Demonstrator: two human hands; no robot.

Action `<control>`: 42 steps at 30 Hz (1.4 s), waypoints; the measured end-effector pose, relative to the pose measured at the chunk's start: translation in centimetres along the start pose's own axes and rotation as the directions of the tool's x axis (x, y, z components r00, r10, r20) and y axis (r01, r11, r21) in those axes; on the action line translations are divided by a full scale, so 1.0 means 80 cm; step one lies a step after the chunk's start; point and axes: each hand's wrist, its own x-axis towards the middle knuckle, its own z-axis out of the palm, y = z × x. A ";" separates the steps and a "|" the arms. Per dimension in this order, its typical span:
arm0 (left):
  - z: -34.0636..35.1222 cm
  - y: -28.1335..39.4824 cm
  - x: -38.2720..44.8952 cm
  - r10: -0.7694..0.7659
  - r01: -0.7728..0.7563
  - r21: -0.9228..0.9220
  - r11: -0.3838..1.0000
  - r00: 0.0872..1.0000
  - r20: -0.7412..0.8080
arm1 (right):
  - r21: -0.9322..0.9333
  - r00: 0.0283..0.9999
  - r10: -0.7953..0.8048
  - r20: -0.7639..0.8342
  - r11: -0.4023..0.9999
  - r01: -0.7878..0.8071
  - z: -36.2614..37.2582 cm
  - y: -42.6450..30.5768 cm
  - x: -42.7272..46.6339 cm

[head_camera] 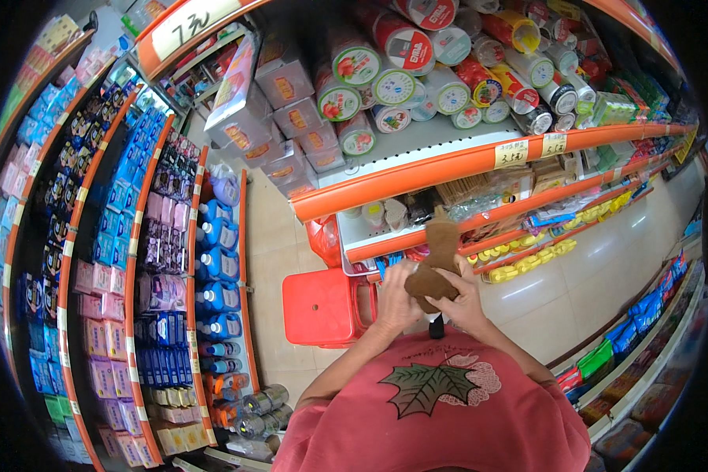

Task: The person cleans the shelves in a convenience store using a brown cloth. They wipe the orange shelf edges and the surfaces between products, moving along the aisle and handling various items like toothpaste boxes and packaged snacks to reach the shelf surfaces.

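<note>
In front of my chest, both hands are on a brown, soft-looking item (430,283) whose exact kind I cannot tell. Its wide near part narrows, then widens again into a paler far part (442,233) that overlaps the lower shelf edge in view. My left hand (397,300) grips the near part from the left, its fingers partly hidden behind it. On the right side, my right hand (465,298) pinches the same part, with thumb on top and fingers spread along the edge. Just beyond it lie packaged goods on the lower shelf (398,239).
Ahead, an orange-edged shelf (389,177) holds stacked paper-cup sleeves (401,88) and silver-grey boxes (286,82). A red plastic stool (317,307) stands left of my hands. Further left, blue bottles (221,265) line a shelf unit; bagged goods (631,330) fill racks at right.
</note>
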 end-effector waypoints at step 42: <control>-0.030 -0.092 0.025 -0.471 0.354 -0.321 0.878 0.759 -0.450 | 0.752 0.543 0.774 0.326 0.136 -0.645 -0.032 0.023 -0.043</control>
